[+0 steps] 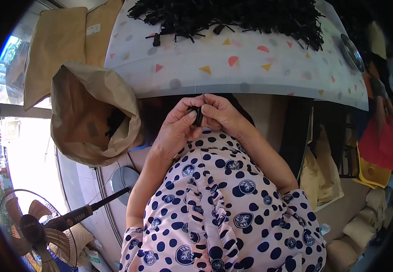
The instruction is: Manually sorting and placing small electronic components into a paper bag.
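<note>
Close in front of my body, just below the table's near edge, my two hands meet around a small black piece (198, 117). The thumb and fingers of my left hand (176, 126) pinch it from the left. My right hand (226, 114) is closed on its other side, thumb pressed close against it. Fingers cover most of the piece, so its exact kind does not show. On the table (192, 72), a large heap of small black pieces with thin stems (232, 18) lies at the far side, with a few strays along its near fringe.
An open brown paper sack (94, 156) stands left of my hands, with some black pieces (116, 121) inside. Behind it are flat brown sacks (56, 54). A fan (35, 229) occupies the lower left. A round metal dish (352, 53) sits at the table's right edge.
</note>
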